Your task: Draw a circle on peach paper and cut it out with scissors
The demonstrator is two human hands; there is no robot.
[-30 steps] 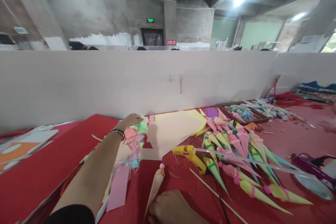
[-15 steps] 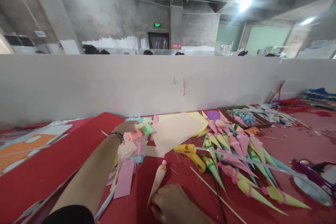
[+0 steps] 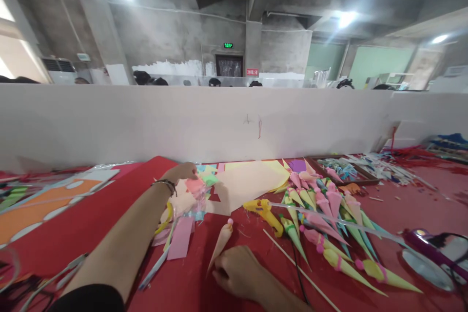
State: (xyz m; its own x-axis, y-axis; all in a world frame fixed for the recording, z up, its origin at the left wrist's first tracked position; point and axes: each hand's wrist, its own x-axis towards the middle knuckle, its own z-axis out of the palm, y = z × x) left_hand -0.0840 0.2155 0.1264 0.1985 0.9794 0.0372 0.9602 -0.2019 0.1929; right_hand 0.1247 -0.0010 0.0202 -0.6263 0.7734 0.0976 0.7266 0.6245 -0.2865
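Observation:
My left hand (image 3: 185,171) reaches to the paper scraps (image 3: 195,187) at the back; its fingers are too small and hidden to read. Near the front, my right hand (image 3: 236,270) is closed on a peach paper cone (image 3: 220,243) topped with a pink ball. A yellow glue gun (image 3: 263,213) with a long clear stick lies to the right of that cone. Many-coloured cones (image 3: 332,209) with ball tops are heaped further right. Large cream paper sheets (image 3: 248,180) lie behind the glue gun.
A thin wooden stick (image 3: 300,268) and black cord lie near my right forearm. Red sheet (image 3: 120,204) spreads at left. A brown tray (image 3: 369,178) of scraps stands at back right, a purple device (image 3: 431,248) at far right. A white partition (image 3: 183,122) closes the back.
The view has tilted up and shifted slightly left. My left hand remains at the scraps, its fingers now less spread over the pink and green pieces. My right hand still holds the cone.

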